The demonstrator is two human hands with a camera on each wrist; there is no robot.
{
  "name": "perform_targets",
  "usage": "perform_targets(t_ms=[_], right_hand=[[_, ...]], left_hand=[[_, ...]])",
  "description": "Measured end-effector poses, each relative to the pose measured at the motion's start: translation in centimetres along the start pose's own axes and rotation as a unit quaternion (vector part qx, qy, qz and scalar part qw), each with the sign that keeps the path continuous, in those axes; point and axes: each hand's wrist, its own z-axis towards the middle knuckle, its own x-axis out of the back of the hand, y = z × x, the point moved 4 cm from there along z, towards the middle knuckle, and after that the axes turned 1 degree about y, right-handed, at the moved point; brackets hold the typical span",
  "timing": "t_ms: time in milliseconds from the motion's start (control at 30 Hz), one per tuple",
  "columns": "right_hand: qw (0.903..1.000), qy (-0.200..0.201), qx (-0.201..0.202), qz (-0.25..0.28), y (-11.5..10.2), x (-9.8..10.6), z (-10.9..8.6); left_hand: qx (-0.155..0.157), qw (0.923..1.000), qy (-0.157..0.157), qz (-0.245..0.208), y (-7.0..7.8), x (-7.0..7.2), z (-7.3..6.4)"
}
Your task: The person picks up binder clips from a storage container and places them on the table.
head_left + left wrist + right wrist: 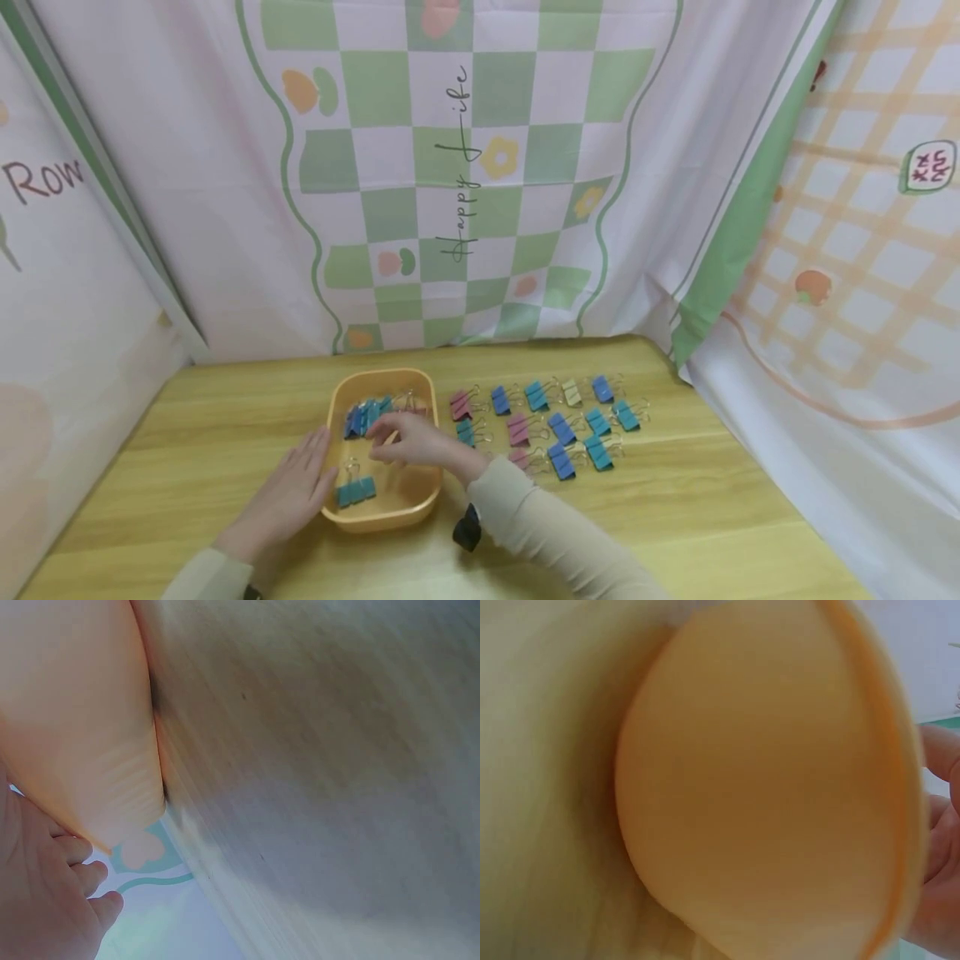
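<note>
Taking twelve o'clock as the far side of the table (pixel 675 517) in the head view, I have the right hand (pixel 411 440) over the orange tray (pixel 382 523), its fingers bent. I can't tell whether they pinch anything; the right wrist view catches only part of that hand past the rim.

The relation I'd watch is to the packed clips (pixel 367 415) inside the tray: they lie at about ten to eleven o'clock from the right hand, just beside its bent fingers. The right hand is the nearer one to them, with no tray wall between.

The lone teal clip (pixel 356 492) sits in the tray at seven to eight o'clock from the right hand, long axis roughly eight to two, wire handles toward twelve.

The left hand (pixel 296 483) rests against the tray's nine o'clock side, fingers extended. More clips (pixel 562 428) lie in rows on the table, toward three o'clock.
</note>
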Motion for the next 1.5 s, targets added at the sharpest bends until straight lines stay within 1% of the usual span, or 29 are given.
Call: perform_targets(t_ms=[133, 267, 400, 500, 633, 733, 900, 1033, 1300, 1500], right_hand=[[0.9998, -0.011, -0.011, -0.011, 0.3, -0.9, 0.5], [0.9995, -0.012, -0.027, -0.012, 0.5, -1.6, 0.7], [0.9991, -0.014, -0.026, -0.029, 0.5, -2.1, 0.9], [0.9988, -0.029, -0.027, -0.029, 0.6, -2.6, 1.0], [0.9974, -0.055, -0.042, 0.017, 0.9, -3.4, 1.3], [0.9962, -0.06, -0.051, 0.036, 1.2, -3.8, 1.5], [0.997, -0.059, -0.047, 0.019, 1.1, -3.9, 1.6], [0.9967, -0.06, -0.054, 0.007, 1.0, -3.8, 1.5], [0.9968, -0.047, -0.065, 0.0, 1.1, -3.6, 1.3], [0.9977, -0.046, -0.049, -0.009, 1.5, -3.1, 1.0]], left_hand=[[-0.004, 1.0, 0.001, 0.001, 0.0, 0.0, 0.0], [-0.006, 1.0, 0.004, 0.004, 0.0, 0.0, 0.0], [-0.008, 0.9999, 0.009, 0.004, 0.0, 0.1, 0.1], [-0.01, 0.9999, 0.011, 0.007, 0.0, 0.0, 0.1], [-0.014, 0.9997, 0.014, 0.011, -0.1, 0.0, 0.2], [-0.013, 0.9998, 0.013, 0.009, -0.1, 0.0, 0.2], [-0.011, 0.9999, 0.012, 0.003, -0.1, 0.0, 0.2], [-0.012, 0.9999, 0.01, 0.002, -0.1, 0.0, 0.2], [-0.011, 0.9999, 0.012, 0.003, 0.0, 0.1, 0.2], [-0.006, 0.9999, 0.009, 0.0, 0.2, 0.3, 0.1]])
